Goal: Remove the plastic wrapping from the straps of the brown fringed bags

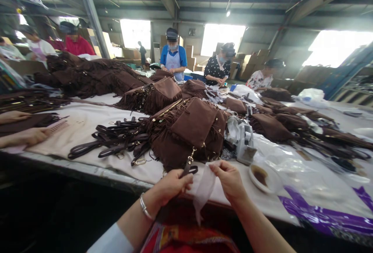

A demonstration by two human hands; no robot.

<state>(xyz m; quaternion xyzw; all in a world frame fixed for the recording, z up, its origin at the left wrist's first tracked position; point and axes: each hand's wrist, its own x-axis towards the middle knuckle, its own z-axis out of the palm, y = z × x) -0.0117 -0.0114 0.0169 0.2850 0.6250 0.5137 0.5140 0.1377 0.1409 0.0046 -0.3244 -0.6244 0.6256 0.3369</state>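
Note:
My left hand [174, 186] is closed round a dark brown wrist strap [189, 167], whose gold clasp [191, 154] reaches up to a brown fringed bag [194, 123] on the pile in front of me. A thin white strip [205, 187], paper or cloth, hangs down from the pinched fingers of my right hand [229, 179]. The two hands are apart, close to the table's front edge. Left of the bag lies a heap of dark straps [122, 138] with gold clasps.
A white dish [265, 178] of brown liquid sits right of my hands, beside clear plastic [294, 163] and a purple printed bag [326, 212]. More brown bags [90, 75] are heaped farther back. At left, a co-worker's hand [36, 136] holds a pink comb [56, 127]. Other people stand across the table.

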